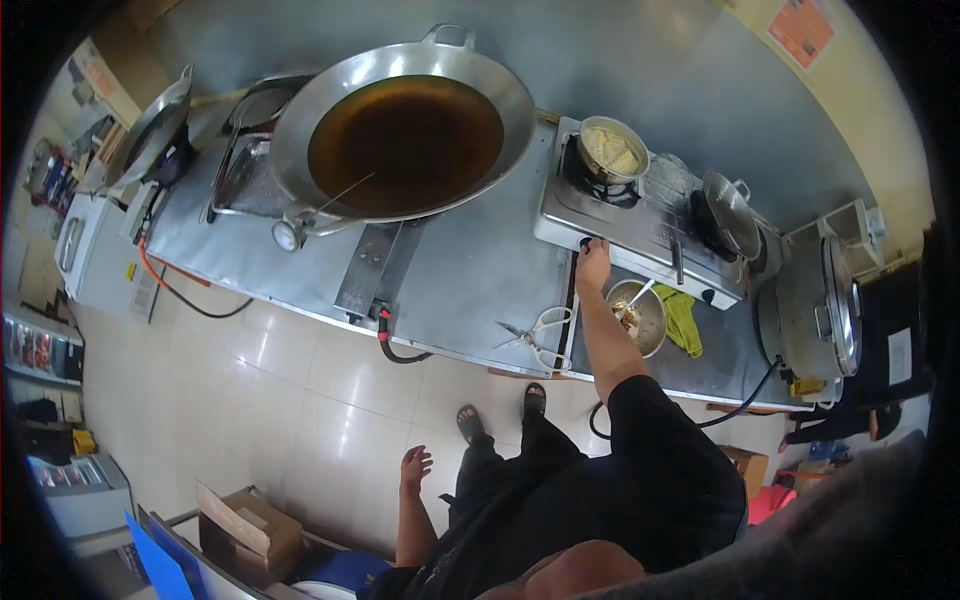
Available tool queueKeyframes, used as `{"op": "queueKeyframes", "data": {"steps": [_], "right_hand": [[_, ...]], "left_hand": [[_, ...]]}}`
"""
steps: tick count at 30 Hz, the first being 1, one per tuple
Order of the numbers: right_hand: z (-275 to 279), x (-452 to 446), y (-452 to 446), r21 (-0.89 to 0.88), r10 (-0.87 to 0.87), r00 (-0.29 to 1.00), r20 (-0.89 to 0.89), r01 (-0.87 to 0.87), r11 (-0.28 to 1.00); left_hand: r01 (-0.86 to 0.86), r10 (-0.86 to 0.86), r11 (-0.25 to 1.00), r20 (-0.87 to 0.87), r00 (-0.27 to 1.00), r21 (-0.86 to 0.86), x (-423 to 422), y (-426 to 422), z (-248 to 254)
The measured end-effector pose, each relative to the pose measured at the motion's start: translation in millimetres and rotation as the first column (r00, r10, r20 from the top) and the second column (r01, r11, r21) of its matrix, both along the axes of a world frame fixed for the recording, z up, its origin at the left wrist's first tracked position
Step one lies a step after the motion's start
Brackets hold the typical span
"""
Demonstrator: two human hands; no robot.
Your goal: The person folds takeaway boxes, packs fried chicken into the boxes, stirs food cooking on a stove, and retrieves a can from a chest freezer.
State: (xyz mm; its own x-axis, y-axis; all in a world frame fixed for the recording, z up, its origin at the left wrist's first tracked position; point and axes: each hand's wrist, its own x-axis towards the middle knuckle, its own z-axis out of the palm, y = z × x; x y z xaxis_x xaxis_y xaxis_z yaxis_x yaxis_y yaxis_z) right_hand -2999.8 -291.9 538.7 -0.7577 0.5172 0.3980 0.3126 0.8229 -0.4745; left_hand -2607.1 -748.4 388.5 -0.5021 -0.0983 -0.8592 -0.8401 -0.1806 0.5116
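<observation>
My right hand (pixel 592 262) is closed on a knob at the front of the silver gas stove (pixel 640 235). On the stove's left burner sits a small pot (pixel 612 150) with pale yellow food in it. A steel bowl (pixel 650 322) with food and a spoon stands just below the stove, beside a green cloth (pixel 682 325). White-handled scissors (pixel 540 337) lie open near the counter's front edge. My left hand (pixel 416 468) hangs over the floor with its fingers loosely apart, holding nothing.
A large wok (pixel 285 150) of dark liquid, with a dial thermometer (pixel 287 236) at its rim, fills the left counter. A lidded pan (pixel 732 215) is on the stove's right. A big pot (pixel 805 320) stands farther right. Cardboard boxes (pixel 255 530) sit at lower left.
</observation>
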Motion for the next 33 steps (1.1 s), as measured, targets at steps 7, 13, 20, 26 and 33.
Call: {"op": "queueKeyframes", "data": {"steps": [7, 13, 20, 26, 33], "right_hand": [[-1, -6, 17, 0.337, 0.141, 0.949, 0.282, -0.235, 0.912], [14, 0, 13, 0.456, 0.175, 0.912, 0.372, -0.344, 0.821], [-15, -12, 24, -0.038, 0.014, 0.996, 0.092, -0.01, 0.999], [-28, -22, 21, -0.202, -0.189, 0.982, -0.004, 0.185, 0.962], [-7, -15, 15, 0.356, 0.088, 0.959, 0.271, -0.185, 0.916]], "left_hand": [[0.031, -0.035, 0.998, 0.081, 0.996, 0.051, 23, 21, -17], [-0.099, 0.094, 0.995, 0.123, 0.988, 0.03, 49, 7, -19], [-0.143, 0.144, 0.99, 0.137, 0.98, -0.012, 70, -7, -21], [-0.126, 0.124, 0.992, 0.105, 0.987, 0.016, 73, -2, -22], [-0.164, 0.162, 0.986, 0.102, 0.982, 0.011, 78, 17, -29]]}}
